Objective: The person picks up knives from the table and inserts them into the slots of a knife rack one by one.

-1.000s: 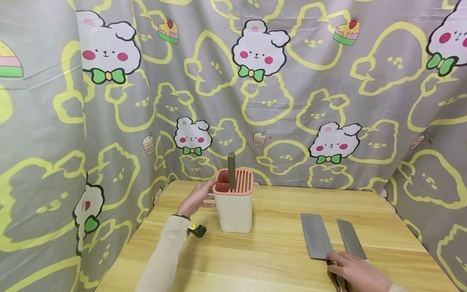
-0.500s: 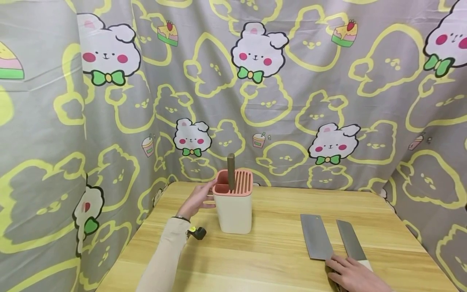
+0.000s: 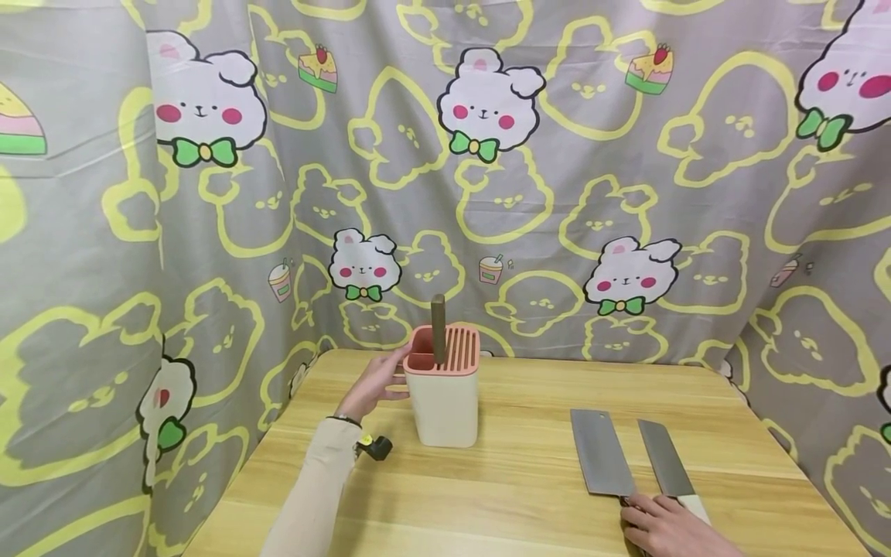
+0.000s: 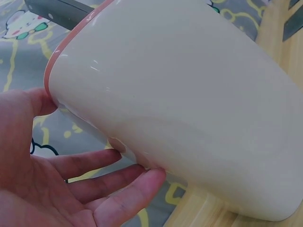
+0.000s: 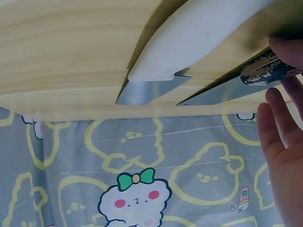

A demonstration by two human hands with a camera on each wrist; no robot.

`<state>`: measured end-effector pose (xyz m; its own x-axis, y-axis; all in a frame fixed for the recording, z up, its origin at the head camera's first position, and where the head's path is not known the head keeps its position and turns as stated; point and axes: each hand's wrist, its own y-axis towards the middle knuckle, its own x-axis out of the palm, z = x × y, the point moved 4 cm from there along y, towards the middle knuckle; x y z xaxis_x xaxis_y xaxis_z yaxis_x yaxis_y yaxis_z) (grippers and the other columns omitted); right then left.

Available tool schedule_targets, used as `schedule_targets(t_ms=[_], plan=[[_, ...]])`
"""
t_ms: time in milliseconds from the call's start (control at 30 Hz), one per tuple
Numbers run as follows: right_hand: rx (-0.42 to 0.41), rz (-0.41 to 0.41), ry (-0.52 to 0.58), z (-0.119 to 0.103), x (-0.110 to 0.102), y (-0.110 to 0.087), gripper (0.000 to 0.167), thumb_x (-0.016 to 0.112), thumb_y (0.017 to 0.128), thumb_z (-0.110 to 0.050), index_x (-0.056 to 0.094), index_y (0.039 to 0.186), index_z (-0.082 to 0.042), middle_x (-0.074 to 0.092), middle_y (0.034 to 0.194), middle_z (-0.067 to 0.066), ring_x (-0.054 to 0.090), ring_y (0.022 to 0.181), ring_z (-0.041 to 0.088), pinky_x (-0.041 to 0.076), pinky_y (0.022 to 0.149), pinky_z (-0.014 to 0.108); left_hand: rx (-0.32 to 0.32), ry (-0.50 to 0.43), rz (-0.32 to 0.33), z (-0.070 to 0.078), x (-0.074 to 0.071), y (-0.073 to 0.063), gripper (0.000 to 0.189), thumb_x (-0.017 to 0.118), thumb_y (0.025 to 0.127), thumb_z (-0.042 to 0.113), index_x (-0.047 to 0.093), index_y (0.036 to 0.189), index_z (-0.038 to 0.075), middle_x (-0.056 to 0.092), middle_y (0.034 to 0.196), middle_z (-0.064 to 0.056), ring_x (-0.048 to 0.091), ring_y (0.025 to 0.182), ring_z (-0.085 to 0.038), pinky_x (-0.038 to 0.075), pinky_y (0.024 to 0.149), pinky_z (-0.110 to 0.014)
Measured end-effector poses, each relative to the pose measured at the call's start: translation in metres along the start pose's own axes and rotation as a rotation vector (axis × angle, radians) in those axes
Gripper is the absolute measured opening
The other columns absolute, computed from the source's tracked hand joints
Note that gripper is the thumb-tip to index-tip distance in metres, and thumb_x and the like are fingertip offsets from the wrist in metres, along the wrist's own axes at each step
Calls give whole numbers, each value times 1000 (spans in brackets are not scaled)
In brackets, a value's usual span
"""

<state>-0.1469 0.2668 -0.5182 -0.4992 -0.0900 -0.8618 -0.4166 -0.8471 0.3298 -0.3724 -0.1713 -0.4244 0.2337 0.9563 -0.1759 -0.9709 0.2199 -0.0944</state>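
A cream knife block (image 3: 448,410) with a coral slotted top stands upright at the table's middle left. One knife handle (image 3: 438,329), brownish grey, sticks up out of it. My left hand (image 3: 376,384) touches the block's left side, thumb near the rim and fingers loosely extended along the wall. At the front right lies a wide-bladed cleaver (image 3: 602,452), its blade pointing away from me. My right hand (image 3: 667,528) holds its dark patterned handle (image 5: 267,69) between thumb and fingers. Just right of it is a narrower knife (image 3: 664,456) with a white handle (image 5: 189,42).
The wooden table (image 3: 515,495) carries all these things. A curtain (image 3: 501,193) printed with rabbits and yellow outlines hangs behind the table and along both sides. A small black device (image 3: 378,447) is fixed at my left wrist.
My right hand has shifted slightly on the cleaver's handle, and more of the neighbouring knife's white handle shows. The head view has tilted a little. My left hand stays against the block.
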Motion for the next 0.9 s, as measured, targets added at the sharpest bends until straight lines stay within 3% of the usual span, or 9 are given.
schedule_targets(t_ms=[200, 367, 667, 900], plan=[[-23, -9, 9, -1, 0, 5, 32, 64, 94, -60, 70, 85, -31, 63, 92, -14, 57, 88, 9, 34, 61, 20, 0, 2, 3, -1, 0, 1, 66, 52, 102, 61, 62, 140, 8, 69, 130, -18, 73, 104, -22, 64, 89, -44], [-39, -6, 4, -2, 0, 10, 30, 64, 94, -60, 68, 83, -33, 59, 88, -16, 48, 80, 5, 24, 61, 17, -5, -1, 3, -1, 1, 1, 66, 52, 103, 60, 62, 139, 7, 69, 130, -18, 73, 104, -22, 64, 90, -44], [-49, 12, -19, -3, -3, 15, 32, 64, 93, -62, 65, 77, -34, 54, 83, -18, 36, 74, 2, 17, 62, 16, 1, 0, -2, -3, 0, 3, 67, 52, 102, 62, 63, 140, 8, 70, 128, -17, 73, 103, -21, 64, 90, -45], [-64, -9, 6, -4, -2, 19, 30, 64, 93, -60, 66, 78, -35, 55, 84, -18, 38, 74, 1, 17, 62, 15, 2, 1, 0, -2, 0, 2, 68, 52, 102, 63, 63, 140, 8, 70, 128, -18, 73, 103, -20, 64, 90, -46]])
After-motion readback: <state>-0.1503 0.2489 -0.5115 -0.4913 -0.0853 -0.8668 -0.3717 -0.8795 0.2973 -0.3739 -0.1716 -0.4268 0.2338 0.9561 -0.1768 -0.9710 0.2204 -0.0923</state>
